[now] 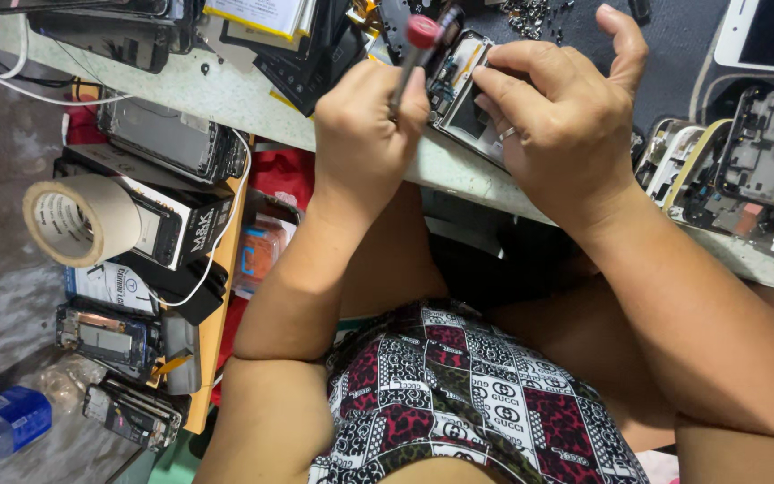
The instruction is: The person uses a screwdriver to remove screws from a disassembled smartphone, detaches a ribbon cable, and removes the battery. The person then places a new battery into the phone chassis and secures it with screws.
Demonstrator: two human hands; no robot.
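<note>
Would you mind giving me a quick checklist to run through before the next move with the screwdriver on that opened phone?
1. Screwdriver grip: left hand closed around the red-capped screwdriver - ok.
2. Phone steadied: right hand holds the opened phone at the table edge - ok.
3. Tip seated on a screw: hidden by the fingers - cannot tell.
4. Phone support: part of it overhangs the table edge - not ok.
5. Loose screws: piled on the dark mat, apart from the hands - ok.
6. Work area: other stripped phone frames crowd close on the right - not ok.
</note>
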